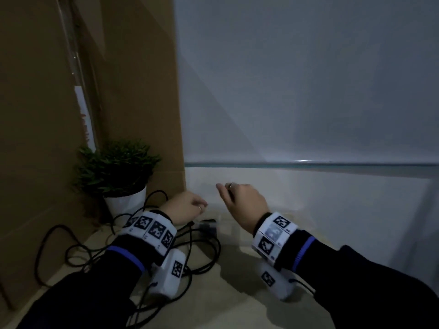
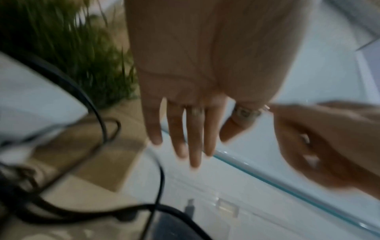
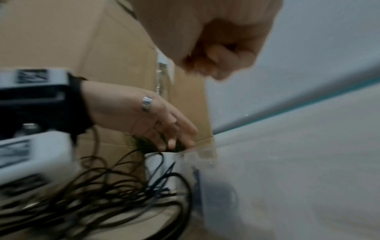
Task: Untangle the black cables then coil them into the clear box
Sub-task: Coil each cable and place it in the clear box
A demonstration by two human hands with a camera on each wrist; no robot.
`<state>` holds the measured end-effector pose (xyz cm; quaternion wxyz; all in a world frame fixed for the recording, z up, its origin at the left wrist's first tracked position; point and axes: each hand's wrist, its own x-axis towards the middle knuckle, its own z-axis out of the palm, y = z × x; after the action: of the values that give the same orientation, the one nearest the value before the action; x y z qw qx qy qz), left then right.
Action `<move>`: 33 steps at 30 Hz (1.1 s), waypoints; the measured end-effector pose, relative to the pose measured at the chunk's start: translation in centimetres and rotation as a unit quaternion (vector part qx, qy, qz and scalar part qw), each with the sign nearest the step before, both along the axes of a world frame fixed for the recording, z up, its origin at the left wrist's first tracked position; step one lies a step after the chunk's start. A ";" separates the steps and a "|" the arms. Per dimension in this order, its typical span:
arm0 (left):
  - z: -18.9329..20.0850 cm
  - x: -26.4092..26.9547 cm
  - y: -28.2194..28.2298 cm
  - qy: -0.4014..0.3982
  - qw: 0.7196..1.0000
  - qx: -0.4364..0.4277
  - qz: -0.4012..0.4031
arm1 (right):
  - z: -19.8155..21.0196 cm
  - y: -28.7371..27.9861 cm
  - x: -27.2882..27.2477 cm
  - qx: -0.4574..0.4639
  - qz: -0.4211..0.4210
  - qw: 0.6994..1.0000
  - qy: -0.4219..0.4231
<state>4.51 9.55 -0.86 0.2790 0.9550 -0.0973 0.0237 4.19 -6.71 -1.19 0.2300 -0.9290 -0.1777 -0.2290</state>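
Black cables (image 1: 133,248) lie in a loose tangle at lower left of the head view, on the beige surface under your left forearm, some loops running up toward the potted plant (image 1: 116,172) w/ white pot at centre left. Clear box (image 1: 237,224) sits just right of the tangle, mid-frame; it's faint and hard to make out there, but in the right wrist view its clear wall (image 3: 236,186) stands beside the cables (image 3: 92,194), w/ a dark shape blurred behind it. Your left hand (image 1: 184,206) hovers above the cables near the box edge, fingers (image 2: 193,138) straight and spread, holding nothing. Your right hand (image 1: 240,200) is up over the box, fingers curled in; can't tell if it pinches anything, too blurry. Cardboard box (image 1: 133,91) stands behind the plant, upper left
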 end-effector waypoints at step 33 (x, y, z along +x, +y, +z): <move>-1.0 -4.3 3.8 -0.040 0.999 0.026 -0.015 | 7.3 -19.1 -6.5 -0.036 -0.206 0.978 -0.021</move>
<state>0.19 13.31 -1.91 0.2506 0.9586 -0.1235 0.0554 -2.29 -25.76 6.14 0.1407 -0.9483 0.0043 -0.2843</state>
